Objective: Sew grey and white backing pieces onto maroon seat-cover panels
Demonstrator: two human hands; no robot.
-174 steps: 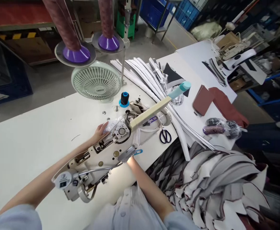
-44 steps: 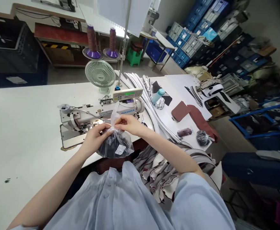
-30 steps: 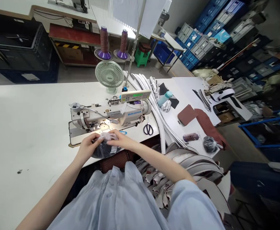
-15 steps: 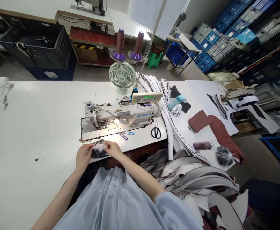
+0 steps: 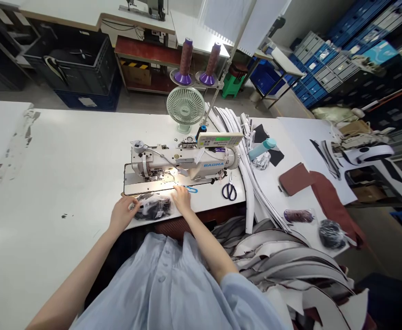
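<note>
My left hand (image 5: 123, 213) is at the left end of a clear plastic bag (image 5: 154, 206) with black contents, its thumb and fingers pinched at the bag's edge. The bag lies on the table's front edge, before the sewing machine (image 5: 183, 166). Right of the bag, my right hand (image 5: 182, 200) rests at the front of the machine bed, fingers bent down and together. Whatever is under those fingertips is hidden. Blue-handled thread snips (image 5: 192, 189) show just beside them. Black-handled scissors (image 5: 229, 190) lie farther right.
Long white piping strips (image 5: 247, 183) run down right of the machine. A fan (image 5: 185, 107) and thread cones (image 5: 185, 62) stand behind it. Grey-white cut pieces (image 5: 290, 256) pile up at my right. A turquoise bottle (image 5: 262, 149) and brown pieces (image 5: 295, 178) lie on the right table.
My right hand has let go of the bag and moved right to the snips, covering the purple pair. The bag now lies flatter and spread out. My left hand stays at its left end.
</note>
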